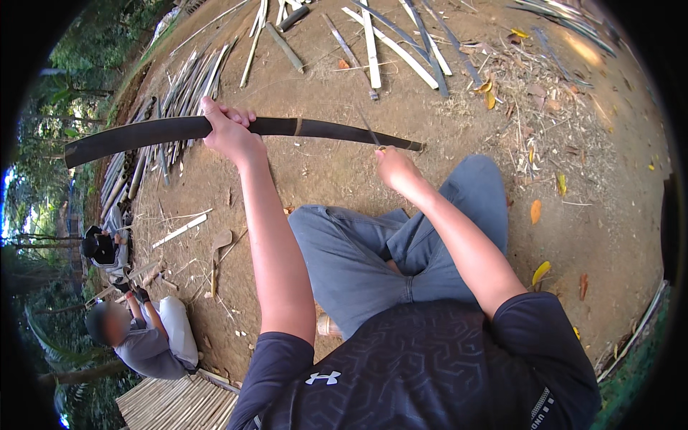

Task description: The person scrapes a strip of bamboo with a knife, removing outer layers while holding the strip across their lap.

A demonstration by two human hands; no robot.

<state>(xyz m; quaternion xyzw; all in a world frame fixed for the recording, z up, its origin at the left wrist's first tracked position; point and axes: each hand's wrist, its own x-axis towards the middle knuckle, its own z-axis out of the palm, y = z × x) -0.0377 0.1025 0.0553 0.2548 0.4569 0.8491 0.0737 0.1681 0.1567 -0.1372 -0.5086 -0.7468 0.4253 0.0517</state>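
Head view, left hand: left hand (228, 129) clenched around a long dark bamboo strip (236, 129), fingers wrapped over its top edge, arm stretched out straight.
Head view, bamboo strip: held level above the dirt ground (401, 100), running from far out on the person's left to a tapered end just beyond the right hand; slightly bowed, with a node ring showing right of the left hand.
Head view, right hand: right hand (394, 166) closed in a fist at the strip's right end, grasping a thin blade (369, 130) that angles up across the strip; the handle is hidden inside the fist.
Head view, posture: seated, knees in grey trousers (373, 251) below both forearms, dark shirt at the lower edge.
Head view, ground ahead: pale split bamboo slats (373, 50) lying loose at the top; a larger bundle of bamboo lengths (165, 122) lies to the left, under and behind the strip.
Head view, litter: dry yellow and orange leaves (536, 211) scattered on the right.
Head view, others: another person (143, 333) sits low at left, well apart, beside a woven bamboo panel (179, 405).
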